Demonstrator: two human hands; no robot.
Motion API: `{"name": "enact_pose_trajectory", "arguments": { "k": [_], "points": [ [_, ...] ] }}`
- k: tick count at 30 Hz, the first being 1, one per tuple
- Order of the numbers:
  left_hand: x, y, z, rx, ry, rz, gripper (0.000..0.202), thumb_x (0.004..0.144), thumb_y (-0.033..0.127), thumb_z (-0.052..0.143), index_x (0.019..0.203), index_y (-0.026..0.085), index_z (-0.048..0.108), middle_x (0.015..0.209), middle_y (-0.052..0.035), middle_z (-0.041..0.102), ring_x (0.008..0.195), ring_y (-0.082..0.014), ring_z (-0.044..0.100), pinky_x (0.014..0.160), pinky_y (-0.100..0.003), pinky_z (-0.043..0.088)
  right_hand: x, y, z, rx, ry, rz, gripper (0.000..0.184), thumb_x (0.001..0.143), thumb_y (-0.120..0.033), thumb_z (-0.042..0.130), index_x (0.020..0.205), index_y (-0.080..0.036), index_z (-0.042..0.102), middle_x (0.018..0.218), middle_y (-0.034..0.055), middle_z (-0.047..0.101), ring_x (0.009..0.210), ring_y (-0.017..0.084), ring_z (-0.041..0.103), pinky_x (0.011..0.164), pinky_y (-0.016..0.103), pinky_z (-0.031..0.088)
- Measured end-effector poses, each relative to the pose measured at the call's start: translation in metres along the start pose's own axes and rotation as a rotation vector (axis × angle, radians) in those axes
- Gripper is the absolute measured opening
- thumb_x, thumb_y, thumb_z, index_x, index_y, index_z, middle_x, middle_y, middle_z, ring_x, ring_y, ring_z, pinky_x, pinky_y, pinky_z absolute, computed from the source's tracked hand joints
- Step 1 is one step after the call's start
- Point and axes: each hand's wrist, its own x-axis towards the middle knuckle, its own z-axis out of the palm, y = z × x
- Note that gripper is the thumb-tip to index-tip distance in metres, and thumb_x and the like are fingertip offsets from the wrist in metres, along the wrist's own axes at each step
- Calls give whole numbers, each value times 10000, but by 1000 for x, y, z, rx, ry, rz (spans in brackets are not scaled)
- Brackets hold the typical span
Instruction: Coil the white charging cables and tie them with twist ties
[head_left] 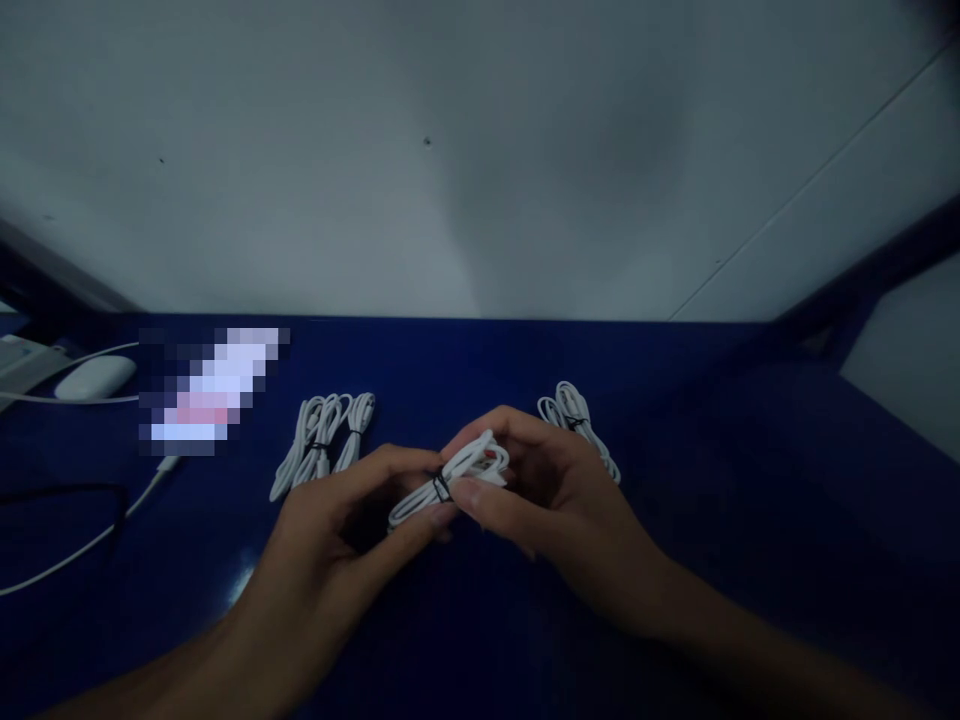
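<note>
Between both hands is a coiled white cable [466, 462], bound round its middle by a black tie [441, 486]. My left hand [337, 545] grips the coil's near left end, thumb in front and forefinger reaching over to the tie. My right hand [559, 495] pinches the other end, its thumb lying beside the tie. A small red spot shows inside the coil. Behind my left hand lie white cable coils [319, 440] with black ties, and another tied white cable coil [576, 412] sits behind my right hand, which partly hides it.
On the left of the blue tabletop [712, 480] lies a lit, pixelated phone-like screen [217, 385] with a white cord [127, 515] plugged in. A white rounded object [97, 378], resembling a mouse, is farther left. A pale wall [337, 200] rises behind the table.
</note>
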Motion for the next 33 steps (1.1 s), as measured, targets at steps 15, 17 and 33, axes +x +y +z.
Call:
{"name": "enact_pose_trajectory", "arguments": {
  "k": [15,17,33],
  "points": [
    [6,15,2,-136,-169,-158,182,1073,431,769,1075,275,863,893,6,838,815,-170,775,836,-278,593,2,0,1,2,41,16,156,947,-268,903,959,-230,752,895,6,795,742,164,774,744,312,672],
    [6,13,2,-98,-171,-175,162,1043,436,805,1067,284,856,856,19,829,815,-169,768,833,-278,572,2,1,1,-9,85,9,177,928,-275,923,968,-235,755,908,10,797,761,166,768,744,309,662],
    [5,15,5,-112,-261,-150,334,1153,468,619,1006,252,826,694,25,765,686,-154,751,775,-271,575,3,-1,-2,-24,-1,64,104,983,-235,862,967,-241,759,758,-34,756,680,128,731,650,242,593]
  ]
}}
